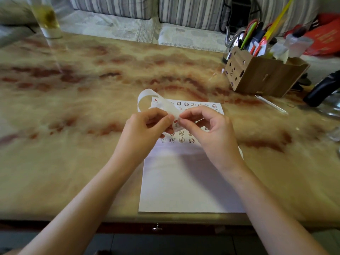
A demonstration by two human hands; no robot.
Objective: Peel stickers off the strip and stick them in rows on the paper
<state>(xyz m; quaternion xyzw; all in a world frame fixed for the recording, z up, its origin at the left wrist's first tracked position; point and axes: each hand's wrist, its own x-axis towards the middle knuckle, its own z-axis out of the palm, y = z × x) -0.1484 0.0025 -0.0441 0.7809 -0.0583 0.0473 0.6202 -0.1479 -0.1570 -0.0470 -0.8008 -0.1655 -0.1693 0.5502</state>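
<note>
Pinching strip (pixel 143 97) between left hand (pixel 147 127), right hand (pixel 208 130) over paper (pixel 184 181); wooden box (pixel 257 78) holds pens (pixel 248 36), perhaps scissors (pixel 251 23).

We sit in a home living room: striped sofa (pixel 191 11) beyond our marbled tabletop (pixel 92 74), kettle (pixel 232 40) far right.

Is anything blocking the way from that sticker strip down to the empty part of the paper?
Nothing visible. The left hand and right hand pinch the strip over the paper, whose bare part below the sticker rows lies uncovered.
</note>
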